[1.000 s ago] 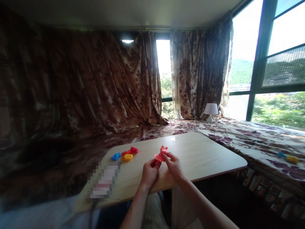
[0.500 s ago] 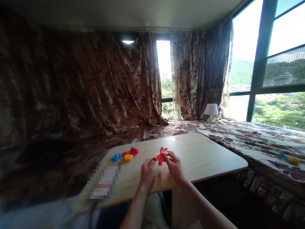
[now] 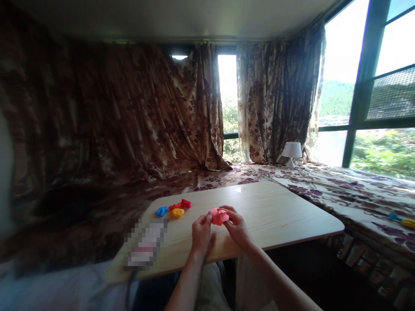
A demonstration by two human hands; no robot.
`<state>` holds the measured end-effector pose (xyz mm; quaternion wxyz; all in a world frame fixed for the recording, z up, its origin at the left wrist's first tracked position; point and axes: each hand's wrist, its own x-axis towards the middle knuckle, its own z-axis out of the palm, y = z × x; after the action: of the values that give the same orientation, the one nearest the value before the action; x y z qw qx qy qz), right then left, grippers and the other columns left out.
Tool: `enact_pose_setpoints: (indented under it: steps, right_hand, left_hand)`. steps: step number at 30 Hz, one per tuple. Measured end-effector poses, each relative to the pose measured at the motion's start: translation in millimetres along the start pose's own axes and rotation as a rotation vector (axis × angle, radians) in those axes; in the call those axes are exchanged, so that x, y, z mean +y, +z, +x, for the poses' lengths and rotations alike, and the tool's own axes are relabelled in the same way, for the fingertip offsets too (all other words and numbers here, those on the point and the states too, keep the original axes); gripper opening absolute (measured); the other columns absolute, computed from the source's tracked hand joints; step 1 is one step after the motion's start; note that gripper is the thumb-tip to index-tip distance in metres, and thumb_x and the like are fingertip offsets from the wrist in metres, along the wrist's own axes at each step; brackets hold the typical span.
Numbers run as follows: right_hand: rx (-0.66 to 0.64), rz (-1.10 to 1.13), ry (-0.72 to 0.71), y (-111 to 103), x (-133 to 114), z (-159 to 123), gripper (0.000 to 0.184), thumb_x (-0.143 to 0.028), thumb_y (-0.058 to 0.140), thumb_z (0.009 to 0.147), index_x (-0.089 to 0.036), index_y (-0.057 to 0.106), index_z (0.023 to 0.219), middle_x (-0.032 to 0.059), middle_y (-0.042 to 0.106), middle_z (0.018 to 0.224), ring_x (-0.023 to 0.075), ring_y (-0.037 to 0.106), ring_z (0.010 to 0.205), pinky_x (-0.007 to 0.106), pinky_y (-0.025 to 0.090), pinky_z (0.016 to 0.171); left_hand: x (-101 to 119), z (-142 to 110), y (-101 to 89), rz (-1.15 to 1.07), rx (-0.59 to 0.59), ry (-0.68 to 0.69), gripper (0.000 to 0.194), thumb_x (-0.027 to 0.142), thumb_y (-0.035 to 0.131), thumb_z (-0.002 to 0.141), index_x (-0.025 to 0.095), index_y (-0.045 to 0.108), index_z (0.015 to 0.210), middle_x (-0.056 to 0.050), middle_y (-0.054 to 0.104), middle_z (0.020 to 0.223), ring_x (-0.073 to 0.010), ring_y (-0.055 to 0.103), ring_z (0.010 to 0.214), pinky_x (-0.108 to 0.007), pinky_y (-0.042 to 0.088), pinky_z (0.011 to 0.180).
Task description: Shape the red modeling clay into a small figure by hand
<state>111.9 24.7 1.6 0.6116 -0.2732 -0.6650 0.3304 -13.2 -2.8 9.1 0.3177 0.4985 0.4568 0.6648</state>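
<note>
Between my two hands, just above the near part of the light wooden table (image 3: 275, 211), is a small soft-looking pink piece (image 3: 220, 217) with a lobed, crumpled edge. My left hand (image 3: 201, 231) pinches its left side between thumb and fingers. On its right side, my right hand (image 3: 236, 224) grips it with the fingers curled over the edge. The fingers hide parts of the piece, and its material is hard to tell. Farther left on the table lie a blue lump (image 3: 161, 211), a yellow lump (image 3: 177, 213) and a red lump (image 3: 180, 204), close together.
A pixelated flat object (image 3: 145, 244) with a dark cable lies on the table's left side. Beyond the table, a floral-covered surface (image 3: 324, 181) carries a white lamp (image 3: 292, 151). A blue and yellow item (image 3: 402, 220) lies at the far right. Patterned curtains (image 3: 181, 116) hang behind.
The pink piece has gone from spread, with pointed lobes standing up, to more bunched and compact. My hands have drawn slightly around it. The whole view has shifted a little.
</note>
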Motion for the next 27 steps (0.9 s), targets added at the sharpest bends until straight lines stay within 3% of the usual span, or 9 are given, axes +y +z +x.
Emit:
enact_pose_setpoints:
  steps: [14, 21, 27]
  right_hand:
    - [-0.009, -0.004, 0.061, -1, 1, 0, 0.017, -0.021, 0.057, 0.074, -0.020, 0.072, 0.082, 0.0067, 0.060, 0.101, 0.0197, 0.059, 0.089, 0.028, 0.050, 0.070]
    - [-0.017, 0.049, 0.052, -1, 2, 1, 0.015, -0.024, 0.058, 0.075, -0.019, 0.072, 0.079, 0.0070, 0.060, 0.099, 0.0194, 0.059, 0.086, 0.027, 0.051, 0.068]
    - [-0.005, 0.026, 0.045, -1, 2, 0, 0.017, -0.025, 0.060, 0.073, -0.021, 0.072, 0.084, 0.0068, 0.061, 0.101, 0.0203, 0.058, 0.092, 0.029, 0.051, 0.072]
  left_hand:
    - [-6, 0, 0.3, 0.003, 0.021, -0.038, 0.033, 0.040, 0.065, 0.068, 0.012, 0.072, 0.083, -0.007, 0.072, 0.077, -0.0181, 0.062, 0.072, -0.026, 0.046, 0.070]
    - [2, 2, 2.7, 0.043, 0.027, -0.068, 0.035, 0.044, 0.058, 0.073, 0.011, 0.072, 0.076, -0.003, 0.066, 0.059, -0.0155, 0.057, 0.060, -0.026, 0.043, 0.062]
    - [2, 7, 6.6, -0.086, 0.000, -0.083, 0.030, 0.038, 0.065, 0.067, 0.012, 0.072, 0.080, -0.007, 0.071, 0.075, -0.0178, 0.061, 0.071, -0.026, 0.045, 0.069]
